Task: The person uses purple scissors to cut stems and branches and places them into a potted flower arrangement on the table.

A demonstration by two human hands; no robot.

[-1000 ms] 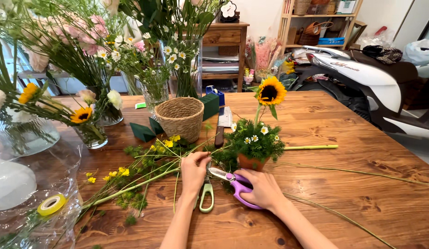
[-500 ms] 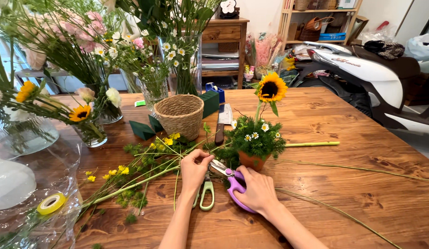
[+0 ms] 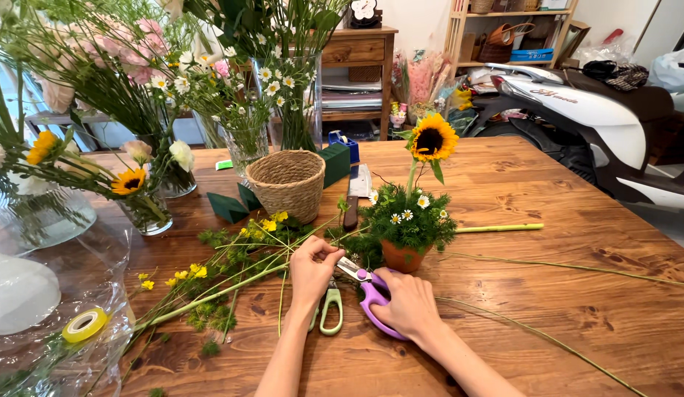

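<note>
Head view, change since a second ago: both hands have drawn slightly nearer the wearer along the counter (image 3: pixel 577 191); the scissors are now closing on the stems rather than lying beside them. Nothing else has shifted.

Head view, items:

1. Left hand (image 3: pixel 312 268) — grip narrow, pinching a thin green stem of yellow-flowered greenery (image 3: pixel 232 257) against the wooden counter.
2. Right hand (image 3: pixel 409 305) — grip closed around the purple-handled scissors (image 3: pixel 371 290), blades pointing left toward the pinched stem, just beside the left fingers.
3. Green-handled scissors (image 3: pixel 329 312) — one pair, lying idle between the hands.
4. Small terracotta pot with sunflower, white daisies and feathery green filler (image 3: pixel 404 231) — one, upright, just behind the right hand. One sunflower placed; judged partly filled, with more stems left to trim and add.
5. Round woven straw basket (image 3: pixel 288 184) — one, upright, no flowers in it.
6. Dark green foam blocks (image 3: pixel 228 207) — two small wedges beside the basket, one larger block behind it.
7. Long bare green cut stem (image 3: pixel 500 228) — one, right of the pot; thinner strands trail across the right side.
8. Glass vases of flowers (image 3: pixel 147 213) — at least four along the left and rear.
9. Yellow tape roll (image 3: pixel 85 323) — one, on clear wrap at lower left.
10. White scooter (image 3: pixel 577 110) — one, beyond the counter.
</note>
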